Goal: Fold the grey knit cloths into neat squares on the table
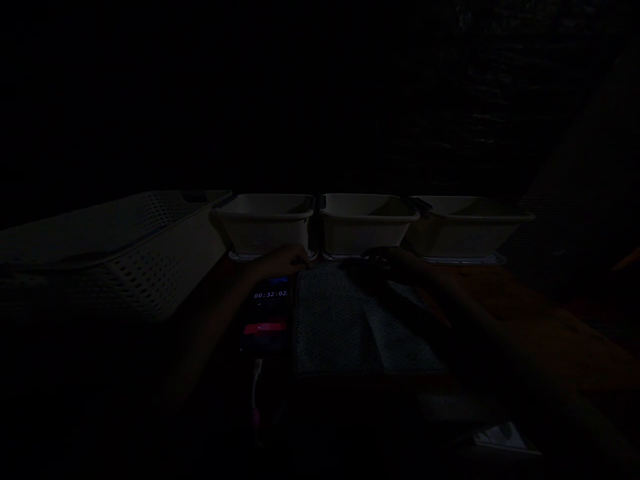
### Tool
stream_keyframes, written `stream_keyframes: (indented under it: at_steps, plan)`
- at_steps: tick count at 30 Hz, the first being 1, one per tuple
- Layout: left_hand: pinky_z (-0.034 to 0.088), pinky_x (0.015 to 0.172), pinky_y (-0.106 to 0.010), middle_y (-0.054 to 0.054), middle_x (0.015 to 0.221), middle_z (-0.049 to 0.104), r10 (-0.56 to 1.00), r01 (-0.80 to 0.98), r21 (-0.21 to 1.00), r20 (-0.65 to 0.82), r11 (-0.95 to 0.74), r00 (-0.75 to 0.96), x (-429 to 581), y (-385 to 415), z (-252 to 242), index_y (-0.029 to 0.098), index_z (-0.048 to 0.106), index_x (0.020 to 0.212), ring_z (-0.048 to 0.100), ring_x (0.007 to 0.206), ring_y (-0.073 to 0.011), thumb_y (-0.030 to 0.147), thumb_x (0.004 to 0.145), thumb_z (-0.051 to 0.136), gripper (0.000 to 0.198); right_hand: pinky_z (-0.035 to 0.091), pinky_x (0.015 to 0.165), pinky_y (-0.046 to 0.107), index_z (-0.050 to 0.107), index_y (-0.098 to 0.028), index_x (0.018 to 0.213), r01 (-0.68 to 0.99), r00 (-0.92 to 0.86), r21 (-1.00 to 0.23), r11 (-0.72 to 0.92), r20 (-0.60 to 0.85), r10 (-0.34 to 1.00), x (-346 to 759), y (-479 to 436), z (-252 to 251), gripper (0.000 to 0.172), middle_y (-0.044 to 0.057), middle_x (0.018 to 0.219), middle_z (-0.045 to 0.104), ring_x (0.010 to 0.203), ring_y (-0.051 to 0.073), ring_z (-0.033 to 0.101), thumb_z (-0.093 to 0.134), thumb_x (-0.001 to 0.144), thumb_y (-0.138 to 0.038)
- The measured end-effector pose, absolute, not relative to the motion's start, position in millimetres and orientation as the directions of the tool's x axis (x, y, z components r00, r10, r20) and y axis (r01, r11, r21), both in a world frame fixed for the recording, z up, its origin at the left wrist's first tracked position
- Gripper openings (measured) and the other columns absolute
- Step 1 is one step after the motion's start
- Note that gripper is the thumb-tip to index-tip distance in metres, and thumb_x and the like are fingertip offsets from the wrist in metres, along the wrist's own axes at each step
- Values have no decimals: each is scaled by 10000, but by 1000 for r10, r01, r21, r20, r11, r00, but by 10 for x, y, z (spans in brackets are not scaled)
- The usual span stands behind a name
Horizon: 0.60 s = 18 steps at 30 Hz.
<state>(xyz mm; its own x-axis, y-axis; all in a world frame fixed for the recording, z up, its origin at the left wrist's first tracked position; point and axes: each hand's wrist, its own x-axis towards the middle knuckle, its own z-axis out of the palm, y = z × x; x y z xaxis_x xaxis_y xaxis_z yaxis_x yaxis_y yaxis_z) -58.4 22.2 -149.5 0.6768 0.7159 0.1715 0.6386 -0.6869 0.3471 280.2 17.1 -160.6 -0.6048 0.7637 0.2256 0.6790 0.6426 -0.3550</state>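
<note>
The scene is very dark. A grey-blue textured cloth lies spread on a wooden table, with a crease running down its middle. My left hand is at the cloth's far left corner, its fingers closed on the edge. Along the far edge, farther right, my right hand has its fingers bent down at the cloth; shadow hides most of their detail. A phone with a lit timer display lies left of the cloth, beside my left forearm.
Behind the cloth stand a left white bin, a middle one and a right one. A large perforated basket is at left. A white cable lies below the phone. Bare wooden tabletop shows at right.
</note>
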Motion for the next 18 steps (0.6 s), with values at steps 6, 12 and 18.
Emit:
stream_keyframes:
  at_steps: [6, 12, 18]
  plan:
    - [460, 815, -275, -68, 1029, 661, 738, 632, 400, 213, -664, 640, -544, 182, -1454, 162, 673, 1006, 612, 941, -174, 231, 802, 615, 223, 497, 860, 285, 527, -145, 1269, 712, -604, -317, 626, 177, 777, 2795, 178, -1606, 438, 113, 1179, 604, 1018, 196, 614, 507, 835, -202]
    - [469, 796, -258, -69, 1124, 657, 762, 618, 473, 206, -627, 614, -485, 105, -1392, 159, 614, 1153, 617, 967, -180, 225, 815, 570, 347, 499, 866, 277, 517, -167, 1281, 690, -632, -339, 639, 148, 761, 2805, 226, -1657, 466, 97, 1241, 570, 1070, 202, 595, 541, 821, -235]
    - [464, 804, -257, -61, 1150, 657, 774, 633, 485, 163, -603, 612, -475, 90, -1391, 175, 610, 1174, 619, 981, -177, 224, 832, 558, 350, 493, 896, 286, 524, -146, 1274, 663, -641, -376, 647, 160, 750, 2729, 179, -1624, 462, 122, 1277, 534, 1097, 196, 576, 535, 815, -198]
